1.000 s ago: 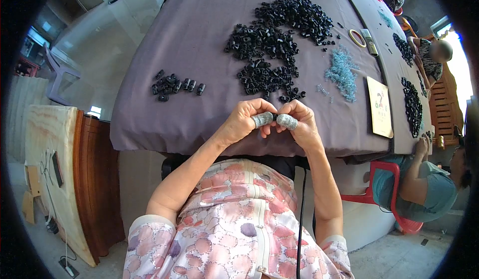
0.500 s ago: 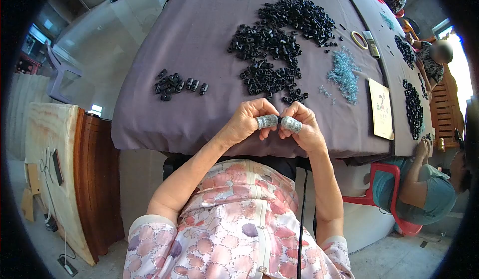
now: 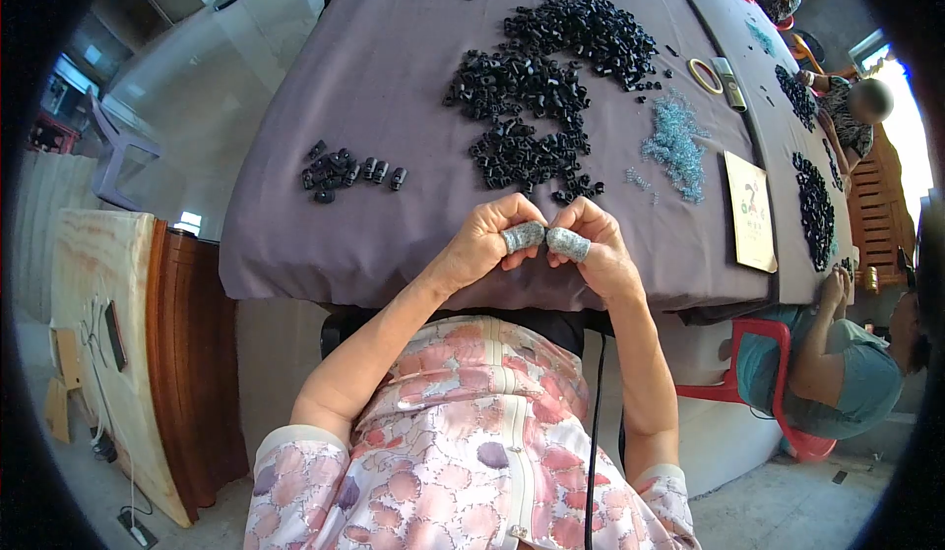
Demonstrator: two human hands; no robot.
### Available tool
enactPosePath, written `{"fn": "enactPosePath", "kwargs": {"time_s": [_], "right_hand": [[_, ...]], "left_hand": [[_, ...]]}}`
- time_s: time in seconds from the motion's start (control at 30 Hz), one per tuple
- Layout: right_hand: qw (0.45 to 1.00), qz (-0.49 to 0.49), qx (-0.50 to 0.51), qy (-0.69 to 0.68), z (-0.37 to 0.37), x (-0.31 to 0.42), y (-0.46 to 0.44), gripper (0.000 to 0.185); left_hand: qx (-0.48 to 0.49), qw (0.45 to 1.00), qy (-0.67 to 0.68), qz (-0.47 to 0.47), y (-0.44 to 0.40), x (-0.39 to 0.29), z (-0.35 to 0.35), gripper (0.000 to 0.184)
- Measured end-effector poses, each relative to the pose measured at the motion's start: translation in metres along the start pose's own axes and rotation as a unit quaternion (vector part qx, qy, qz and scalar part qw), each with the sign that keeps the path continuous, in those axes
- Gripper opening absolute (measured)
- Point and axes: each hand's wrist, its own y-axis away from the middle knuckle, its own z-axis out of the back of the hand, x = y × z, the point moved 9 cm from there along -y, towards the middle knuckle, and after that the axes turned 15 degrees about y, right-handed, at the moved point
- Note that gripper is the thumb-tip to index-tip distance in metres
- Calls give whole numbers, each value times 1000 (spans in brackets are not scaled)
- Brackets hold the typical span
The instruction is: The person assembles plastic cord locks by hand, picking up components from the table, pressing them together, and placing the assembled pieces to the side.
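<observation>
Small black part, mostly hidden between fingers; black pieces loosely heaped

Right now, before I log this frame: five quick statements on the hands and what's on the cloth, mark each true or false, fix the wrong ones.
1. The left hand and right hand meet at a small dark piece, mostly hidden by fingers. True.
2. Only the left hand wears a gray finger cover. False: gray finger covers show on both hands.
3. The small black group lies left of the main black heap. True.
4. The tape ring sits on the booklet. False: it lies apart, farther from the wearer.
5. The light-blue pieces are mixed into the main black heap. False: they form a separate pile to its right.
</observation>
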Motion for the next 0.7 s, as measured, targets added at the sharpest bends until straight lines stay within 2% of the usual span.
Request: {"fn": "enactPosePath", "kwargs": {"time_s": [0.4,0.6,0.7], "right_hand": [[998,2,5,59,-1,2,3,14],[999,3,-2,42,0,-3,3,14],[994,28,-18,104,0,4,2,14]], "left_hand": [[8,1000,-7,11,1,-1,-3,11],[14,1000,-18,8,2,-6,-8,10],[10,1000,-9,12,2,-4,-2,9]]}}
